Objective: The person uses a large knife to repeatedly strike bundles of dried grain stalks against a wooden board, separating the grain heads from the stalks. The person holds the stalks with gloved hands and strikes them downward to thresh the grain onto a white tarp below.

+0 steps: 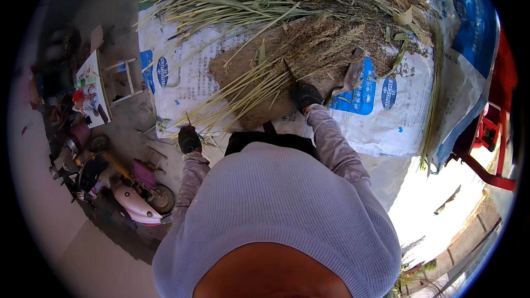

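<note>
My left hand, in a dark glove, is closed beside the cut ends of a bundle of pale green stalks. A thin piece sticks up from its fingers; whether it is a stalk I cannot make out. My right hand, also in a dark glove, is closed near the seed heads. From it a narrow dark blade-like strip points up and left across the stalks. Brown bushy seed heads spread over a flat brown board-like piece, which lies under the bundle.
A larger heap of stalks and leaves lies along the far side. White and blue printed sacking covers the surface beneath. At left stand a pink-and-white scooter and a small white table. A red metal frame is at right.
</note>
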`<state>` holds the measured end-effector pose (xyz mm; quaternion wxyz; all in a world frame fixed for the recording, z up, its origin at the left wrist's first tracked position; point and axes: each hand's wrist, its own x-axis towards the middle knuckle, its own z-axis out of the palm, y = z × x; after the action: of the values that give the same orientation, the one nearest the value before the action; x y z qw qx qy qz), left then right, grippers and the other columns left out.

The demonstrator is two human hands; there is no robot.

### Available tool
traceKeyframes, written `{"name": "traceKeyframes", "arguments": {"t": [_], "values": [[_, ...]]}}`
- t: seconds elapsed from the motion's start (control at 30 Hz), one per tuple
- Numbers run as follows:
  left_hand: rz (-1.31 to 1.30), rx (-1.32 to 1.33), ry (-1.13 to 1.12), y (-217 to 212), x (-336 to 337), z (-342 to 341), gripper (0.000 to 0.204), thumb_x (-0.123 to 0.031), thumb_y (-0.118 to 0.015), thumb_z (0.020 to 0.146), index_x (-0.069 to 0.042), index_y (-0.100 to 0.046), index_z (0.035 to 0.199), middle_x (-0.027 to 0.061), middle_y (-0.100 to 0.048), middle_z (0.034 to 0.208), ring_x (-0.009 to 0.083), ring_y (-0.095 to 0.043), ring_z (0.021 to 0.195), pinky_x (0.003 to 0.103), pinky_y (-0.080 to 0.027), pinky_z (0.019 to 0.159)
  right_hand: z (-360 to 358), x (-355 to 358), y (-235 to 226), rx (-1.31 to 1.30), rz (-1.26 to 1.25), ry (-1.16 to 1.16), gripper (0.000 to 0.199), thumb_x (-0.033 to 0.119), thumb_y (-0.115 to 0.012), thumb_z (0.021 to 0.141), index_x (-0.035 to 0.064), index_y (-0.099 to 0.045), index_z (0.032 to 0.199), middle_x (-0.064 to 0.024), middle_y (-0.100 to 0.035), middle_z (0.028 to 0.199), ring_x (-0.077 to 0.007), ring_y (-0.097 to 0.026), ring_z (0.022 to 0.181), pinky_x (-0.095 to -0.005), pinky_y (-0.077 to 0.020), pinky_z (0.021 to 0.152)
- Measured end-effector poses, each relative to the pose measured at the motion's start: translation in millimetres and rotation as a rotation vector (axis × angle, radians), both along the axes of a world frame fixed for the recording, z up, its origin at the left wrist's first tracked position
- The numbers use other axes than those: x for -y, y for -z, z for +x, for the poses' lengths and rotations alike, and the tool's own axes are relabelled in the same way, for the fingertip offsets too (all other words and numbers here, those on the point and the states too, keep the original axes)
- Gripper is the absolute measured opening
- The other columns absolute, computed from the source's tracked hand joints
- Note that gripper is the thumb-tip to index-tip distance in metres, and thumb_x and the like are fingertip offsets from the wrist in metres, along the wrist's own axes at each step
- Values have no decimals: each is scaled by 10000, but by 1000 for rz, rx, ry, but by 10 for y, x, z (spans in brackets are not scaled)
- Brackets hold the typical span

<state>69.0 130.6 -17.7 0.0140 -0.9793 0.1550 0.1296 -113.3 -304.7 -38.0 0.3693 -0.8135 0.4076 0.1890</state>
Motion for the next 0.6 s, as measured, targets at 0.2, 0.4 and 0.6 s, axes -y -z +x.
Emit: {"name": "traceKeyframes", "arguments": {"t": [0.2,0.4,0.6], "values": [[74,268,-153,-647,741,-33,812,-445,-732,662,-28,-406,1278,213,-519,1136,368,-518,1033,455,-413,878,-78,-13,164,18,-41,4,404,392,-477,845,56,-574,1046,-219,-621,958,-372,-584,932,-467,-454,808],[-29,8,407,21,2470,-414,1124,-533,-802,462,-57,-316,1356,205,-451,1238,370,-386,1190,517,-288,975,8,-7,-129,-14,-42,0,336,343,-489,841,81,-570,1034,-188,-626,967,-359,-585,937,-460,-466,787],[76,-173,408,-72,2809,-520,1065,-486,-798,513,-49,-310,1352,200,-472,1213,357,-429,1159,475,-329,972,-296,-176,50,110,-162,-33,368,333,-518,839,14,-574,1013,-235,-629,848,-388,-609,821,-463,-475,729]]}}
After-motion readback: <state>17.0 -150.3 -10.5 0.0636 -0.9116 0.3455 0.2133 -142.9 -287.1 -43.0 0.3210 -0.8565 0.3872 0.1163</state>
